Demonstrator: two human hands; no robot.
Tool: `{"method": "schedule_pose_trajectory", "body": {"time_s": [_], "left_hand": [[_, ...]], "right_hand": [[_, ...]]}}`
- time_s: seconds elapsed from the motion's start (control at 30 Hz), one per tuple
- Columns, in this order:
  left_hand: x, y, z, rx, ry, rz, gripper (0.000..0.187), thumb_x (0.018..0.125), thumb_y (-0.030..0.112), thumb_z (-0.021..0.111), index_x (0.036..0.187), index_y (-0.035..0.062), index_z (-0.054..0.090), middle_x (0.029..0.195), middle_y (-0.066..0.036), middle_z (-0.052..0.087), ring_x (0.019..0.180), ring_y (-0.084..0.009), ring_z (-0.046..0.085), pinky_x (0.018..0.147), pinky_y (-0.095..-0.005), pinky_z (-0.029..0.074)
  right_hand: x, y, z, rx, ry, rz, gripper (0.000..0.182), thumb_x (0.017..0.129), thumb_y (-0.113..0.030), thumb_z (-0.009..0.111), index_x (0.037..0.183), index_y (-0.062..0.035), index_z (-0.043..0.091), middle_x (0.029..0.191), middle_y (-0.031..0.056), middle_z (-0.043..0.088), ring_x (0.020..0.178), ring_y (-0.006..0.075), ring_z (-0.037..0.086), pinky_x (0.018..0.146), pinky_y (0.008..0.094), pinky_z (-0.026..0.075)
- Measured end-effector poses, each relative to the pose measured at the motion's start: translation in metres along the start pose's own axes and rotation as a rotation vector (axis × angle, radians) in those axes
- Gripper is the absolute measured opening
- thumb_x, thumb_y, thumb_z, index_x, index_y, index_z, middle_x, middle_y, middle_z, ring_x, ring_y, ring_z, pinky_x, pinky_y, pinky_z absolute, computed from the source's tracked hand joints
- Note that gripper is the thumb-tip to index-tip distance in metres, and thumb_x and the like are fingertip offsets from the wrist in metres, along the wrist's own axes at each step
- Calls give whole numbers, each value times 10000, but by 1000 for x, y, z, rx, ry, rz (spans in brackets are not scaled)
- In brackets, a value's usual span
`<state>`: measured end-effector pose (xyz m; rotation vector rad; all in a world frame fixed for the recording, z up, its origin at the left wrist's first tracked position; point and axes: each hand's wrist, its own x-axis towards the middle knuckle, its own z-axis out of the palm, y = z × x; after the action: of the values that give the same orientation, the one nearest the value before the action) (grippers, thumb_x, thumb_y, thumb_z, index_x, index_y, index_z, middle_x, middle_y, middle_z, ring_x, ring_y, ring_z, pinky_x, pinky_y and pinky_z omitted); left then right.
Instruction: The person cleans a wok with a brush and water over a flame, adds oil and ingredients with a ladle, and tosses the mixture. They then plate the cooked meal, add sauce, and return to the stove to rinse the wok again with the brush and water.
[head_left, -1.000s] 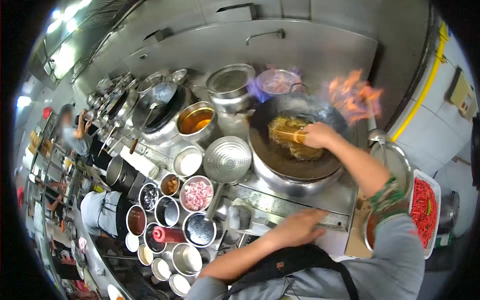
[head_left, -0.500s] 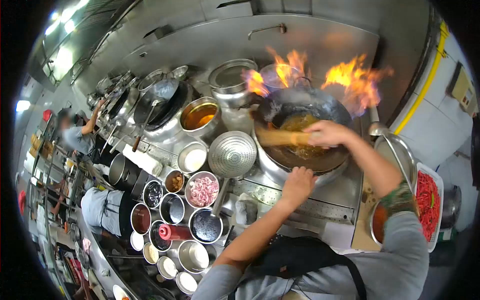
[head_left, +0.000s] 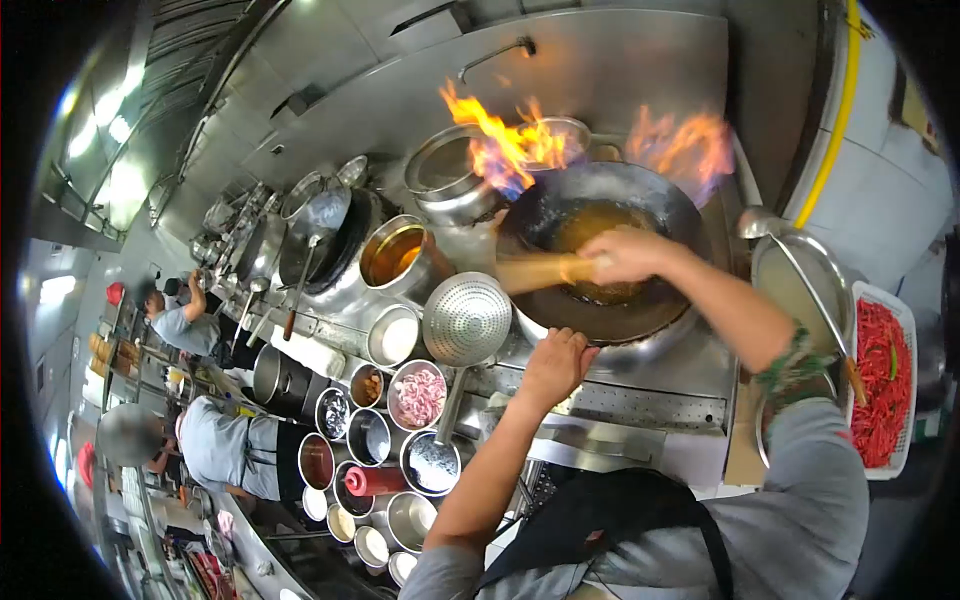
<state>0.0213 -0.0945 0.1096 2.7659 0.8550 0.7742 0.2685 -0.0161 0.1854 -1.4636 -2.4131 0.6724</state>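
My right hand (head_left: 628,255) is closed round what looks like a bamboo wok brush (head_left: 540,272), held low over the bowl of a large dark wok (head_left: 665,195). The brush's bristle end points left, towards the wok's left rim. Brownish liquid (head_left: 600,218) lies in the bottom of the wok. At the near rim, my left hand (head_left: 560,368) has its fingers curled over the edge and grips it. Flames (head_left: 500,145) rise behind the wok on the left, and more flames (head_left: 680,150) burn at its far right.
Left of the wok are a perforated strainer (head_left: 467,320) and a pot of amber liquid (head_left: 397,258). Several ingredient bowls stand nearer, one with sliced pink food (head_left: 418,396). At right are a ladle (head_left: 800,280) and a basket of red peppers (head_left: 885,380). Co-workers (head_left: 225,450) stand at far left.
The camera view has turned slightly, shifting the surroundings. The flames have changed shape. My right hand still holds the brush in the wok, and my left hand stays at the near rim.
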Motion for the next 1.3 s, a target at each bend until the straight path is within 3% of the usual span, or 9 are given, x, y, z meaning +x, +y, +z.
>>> {"method": "schedule_pose_trajectory", "body": {"time_s": [0.27,0.37,0.47,0.6,0.73,0.9,1.0,1.17,1.3], "left_hand": [[4,6,-2,-34,28,-71,179,853,181,694,820,40,587,822,-161,563,810,-378,547,726,-478,448],[5,2,-6,-47,21,-66,185,864,196,684,832,38,593,821,-156,562,810,-369,545,730,-468,450],[-5,4,4,-33,-11,-77,207,883,225,668,845,35,596,820,-143,560,808,-350,545,733,-446,455],[2,-3,-4,-38,-47,-47,207,876,230,680,850,39,606,833,-139,572,815,-350,550,741,-447,457],[6,-28,-14,-40,-49,18,206,885,230,675,846,42,600,829,-134,570,816,-351,552,742,-446,453],[-1,-32,-10,-62,-105,18,215,894,222,673,829,42,574,822,-136,556,814,-362,542,736,-452,441],[-6,-44,-7,-52,-94,29,229,890,227,682,837,33,572,838,-147,553,826,-369,536,742,-453,441],[-7,-39,-8,-79,-76,15,223,896,209,678,842,18,578,846,-162,559,833,-371,540,759,-455,445],[-13,-37,-14,-84,-68,37,206,884,187,687,843,15,583,839,-161,560,824,-372,538,759,-452,443]], "right_hand": [[31,1,2,-199,212,241,480,730,-295,768,1177,-141,692,1024,152,715,999,371,660,868,452,526],[-2,30,-15,-257,-35,-105,533,703,-308,802,1200,-150,695,1055,144,719,1010,351,668,859,453,528],[6,31,-31,-198,-121,96,515,701,-326,814,1179,-167,709,1075,139,716,982,347,682,843,443,533],[31,51,19,-45,274,-92,576,723,-303,791,1245,-100,657,1075,158,714,973,376,681,851,427,542],[-30,48,-47,28,-320,58,536,773,-250,782,1278,-119,658,946,105,734,709,174,696,655,340,560],[-12,30,-2,237,-13,37,524,798,-268,775,1280,-107,646,819,73,717,589,152,637,555,309,517],[-37,28,-34,199,-344,108,548,795,-256,779,1298,-96,634,838,79,718,574,148,638,546,302,514],[-4,48,-1,60,91,-213,563,725,-285,768,1256,-124,669,905,104,742,690,244,694,671,377,557],[-22,2,-37,55,-190,72,531,754,-263,783,1248,-102,670,1054,140,731,936,280,697,837,389,534]]}}
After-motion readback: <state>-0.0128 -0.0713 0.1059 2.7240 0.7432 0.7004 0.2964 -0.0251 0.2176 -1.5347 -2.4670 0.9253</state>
